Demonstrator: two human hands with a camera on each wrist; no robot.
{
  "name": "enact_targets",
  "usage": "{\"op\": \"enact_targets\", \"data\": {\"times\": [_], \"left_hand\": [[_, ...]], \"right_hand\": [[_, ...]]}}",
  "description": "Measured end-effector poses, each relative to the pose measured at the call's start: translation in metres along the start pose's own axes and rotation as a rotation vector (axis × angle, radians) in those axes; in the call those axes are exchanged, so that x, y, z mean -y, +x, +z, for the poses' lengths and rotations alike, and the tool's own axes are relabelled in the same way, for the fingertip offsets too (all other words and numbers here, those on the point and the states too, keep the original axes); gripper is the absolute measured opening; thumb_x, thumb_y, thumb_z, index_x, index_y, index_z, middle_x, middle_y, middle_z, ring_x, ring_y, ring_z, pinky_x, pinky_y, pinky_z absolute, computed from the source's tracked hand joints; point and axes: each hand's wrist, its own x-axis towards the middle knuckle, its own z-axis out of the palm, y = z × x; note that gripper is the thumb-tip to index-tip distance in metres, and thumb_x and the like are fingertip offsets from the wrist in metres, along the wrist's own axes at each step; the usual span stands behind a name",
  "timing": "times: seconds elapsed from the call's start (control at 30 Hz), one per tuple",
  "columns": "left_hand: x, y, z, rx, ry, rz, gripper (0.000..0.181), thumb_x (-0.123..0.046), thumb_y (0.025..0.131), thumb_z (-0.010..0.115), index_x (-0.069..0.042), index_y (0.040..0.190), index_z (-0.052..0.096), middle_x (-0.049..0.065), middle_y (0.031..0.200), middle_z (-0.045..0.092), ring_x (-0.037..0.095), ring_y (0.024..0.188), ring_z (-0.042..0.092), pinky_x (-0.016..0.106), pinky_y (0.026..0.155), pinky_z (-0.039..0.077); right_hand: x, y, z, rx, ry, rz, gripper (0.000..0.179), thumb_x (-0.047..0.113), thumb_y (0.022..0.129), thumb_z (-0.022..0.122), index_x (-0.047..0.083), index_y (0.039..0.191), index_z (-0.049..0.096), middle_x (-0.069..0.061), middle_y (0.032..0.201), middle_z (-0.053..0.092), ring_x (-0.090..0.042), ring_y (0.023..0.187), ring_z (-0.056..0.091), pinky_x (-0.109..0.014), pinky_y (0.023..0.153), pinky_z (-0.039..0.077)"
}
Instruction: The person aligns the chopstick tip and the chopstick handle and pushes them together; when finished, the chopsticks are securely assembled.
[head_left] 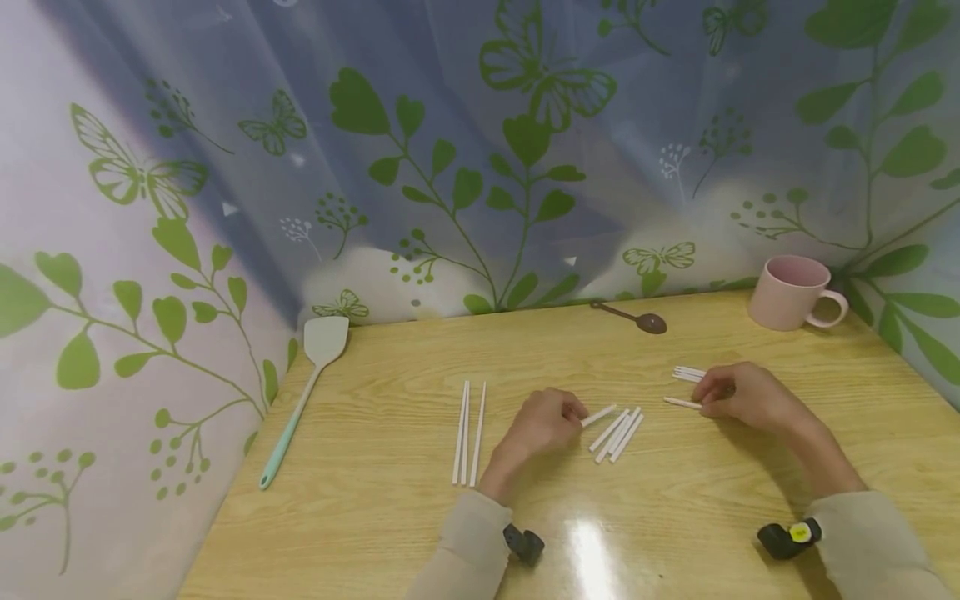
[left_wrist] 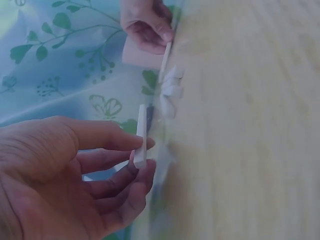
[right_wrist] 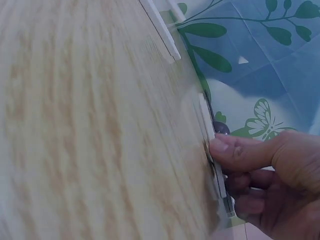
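My left hand (head_left: 542, 422) pinches a short white stick (left_wrist: 141, 135) between thumb and fingertips. Just right of it, several short white sticks (head_left: 617, 435) lie side by side at a slant on the table. My right hand (head_left: 750, 396) holds another white stick (right_wrist: 218, 172) between thumb and fingers, its left end (head_left: 678, 402) pointing toward the middle. Behind that one, a small group of white sticks (head_left: 687, 373) lies partly hidden by the right hand. Three longer white sticks (head_left: 466, 433) lie to the left of the left hand.
A turner (head_left: 306, 400) with a pale head and mint handle lies along the table's left edge. At the back is a brown spoon (head_left: 651, 322), with a pink mug (head_left: 783, 296) in the far right corner. A leaf-patterned curtain (head_left: 450, 208) borders the wooden table (head_left: 360, 533).
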Motion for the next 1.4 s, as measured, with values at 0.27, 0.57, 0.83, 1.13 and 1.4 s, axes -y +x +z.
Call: {"op": "enact_targets", "data": {"times": [0.27, 0.57, 0.83, 1.13, 1.4], "left_hand": [[-0.002, -0.006, -0.018, -0.015, -0.138, 0.016, 0.014, -0.011, 0.1, 0.066, -0.006, 0.106, 0.077, 0.001, 0.094, 0.07, 0.016, 0.076, 0.065, 0.023, 0.059, 0.049], [-0.012, -0.018, -0.042, -0.044, -0.173, 0.103, 0.013, -0.021, 0.103, 0.067, -0.01, 0.104, 0.074, 0.005, 0.094, 0.074, 0.029, 0.08, 0.073, 0.024, 0.059, 0.052], [-0.014, -0.039, -0.068, -0.11, -0.186, 0.174, 0.017, -0.021, 0.104, 0.067, -0.016, 0.117, 0.077, -0.004, 0.087, 0.073, 0.011, 0.071, 0.068, 0.027, 0.061, 0.052], [-0.004, -0.059, -0.085, -0.191, -0.197, 0.259, 0.018, -0.026, 0.104, 0.067, -0.017, 0.117, 0.076, -0.002, 0.097, 0.075, 0.01, 0.074, 0.068, 0.029, 0.06, 0.053], [-0.002, -0.064, -0.083, -0.214, -0.293, 0.245, 0.015, -0.032, 0.101, 0.07, -0.02, 0.109, 0.075, -0.001, 0.098, 0.074, 0.02, 0.081, 0.072, 0.036, 0.072, 0.06]], "right_hand": [[0.01, 0.0, -0.006, 0.0, -0.022, -0.117, 0.009, -0.005, 0.092, 0.072, 0.003, 0.097, 0.073, -0.002, 0.088, 0.069, -0.005, 0.078, 0.055, -0.024, 0.069, 0.048], [0.045, -0.004, -0.014, -0.038, 0.006, -0.153, 0.005, 0.0, 0.104, 0.06, 0.003, 0.102, 0.063, -0.008, 0.098, 0.071, -0.014, 0.092, 0.066, -0.029, 0.076, 0.055], [0.072, -0.005, -0.009, -0.126, 0.195, -0.254, 0.012, 0.002, 0.104, 0.062, 0.004, 0.115, 0.063, -0.005, 0.085, 0.071, -0.018, 0.077, 0.071, -0.027, 0.072, 0.059], [0.099, -0.007, -0.001, -0.15, 0.319, -0.299, 0.011, 0.006, 0.103, 0.063, 0.004, 0.114, 0.067, -0.008, 0.078, 0.067, -0.021, 0.071, 0.069, -0.025, 0.072, 0.054], [0.119, -0.007, 0.011, -0.152, 0.431, -0.276, 0.01, 0.007, 0.1, 0.069, 0.003, 0.109, 0.069, -0.008, 0.077, 0.066, -0.022, 0.069, 0.067, -0.028, 0.069, 0.055]]}}
